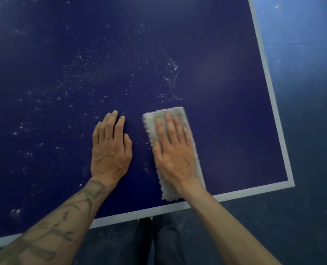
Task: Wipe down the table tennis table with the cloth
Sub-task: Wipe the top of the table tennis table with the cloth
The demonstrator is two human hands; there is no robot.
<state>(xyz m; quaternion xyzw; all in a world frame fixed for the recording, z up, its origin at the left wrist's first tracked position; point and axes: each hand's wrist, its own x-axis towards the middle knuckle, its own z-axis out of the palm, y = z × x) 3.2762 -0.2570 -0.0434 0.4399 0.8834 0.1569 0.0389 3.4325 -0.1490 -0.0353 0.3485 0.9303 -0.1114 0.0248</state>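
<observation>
The dark blue table tennis table (pixel 225 92) fills most of the view, its near right corner edged with a white line. A folded grey fluffy cloth (pixel 151 123) lies flat near the front edge. My right hand (pixel 175 150) presses flat on the cloth with straight fingers. My left hand (pixel 110 148) rests flat on the bare table just left of the cloth, not touching it. White dust specks (pixel 93 77) are scattered over the surface left of and beyond both hands.
The table's white border line (pixel 269 77) runs along the right side and along the front edge. Blue floor (pixel 302 54) lies beyond the right edge. Dark trouser legs (pixel 158 243) stand below the front edge.
</observation>
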